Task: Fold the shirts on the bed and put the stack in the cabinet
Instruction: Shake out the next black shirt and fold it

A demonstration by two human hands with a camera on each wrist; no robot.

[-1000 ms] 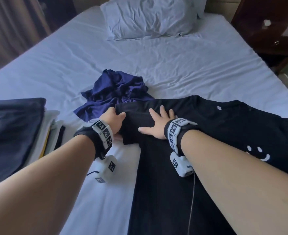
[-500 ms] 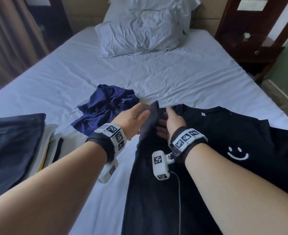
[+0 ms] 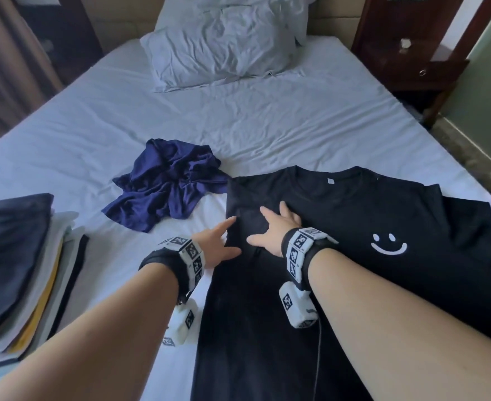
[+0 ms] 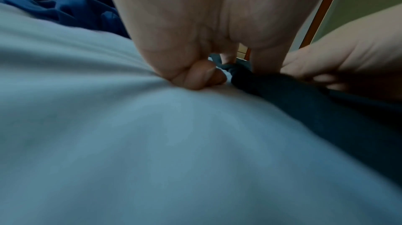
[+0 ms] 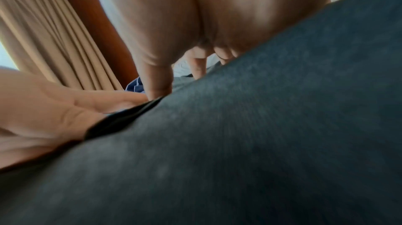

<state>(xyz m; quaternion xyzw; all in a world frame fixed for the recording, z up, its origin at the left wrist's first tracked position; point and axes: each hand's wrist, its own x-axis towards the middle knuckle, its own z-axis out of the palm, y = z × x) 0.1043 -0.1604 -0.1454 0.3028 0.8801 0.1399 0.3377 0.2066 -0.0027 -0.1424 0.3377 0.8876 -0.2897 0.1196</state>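
The black shirt (image 3: pixel 339 227) lies flat near the bed's (image 3: pixel 296 125) near right edge with its left sleeve folded in, so the first side fold looks done; next comes the right sleeve, then the crumpled navy shirt (image 3: pixel 166 183) mid-bed. The right hand (image 3: pixel 276 230) presses the fold with fingers spread flat, holding nothing. The left hand (image 3: pixel 218 244) rests at the folded edge, forefinger extended, other fingers tucked against the sheet.

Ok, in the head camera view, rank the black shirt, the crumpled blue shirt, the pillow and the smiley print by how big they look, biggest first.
1. black shirt
2. pillow, though it lies farther from the camera, so its true size is unsure
3. crumpled blue shirt
4. smiley print, clearly the smallest
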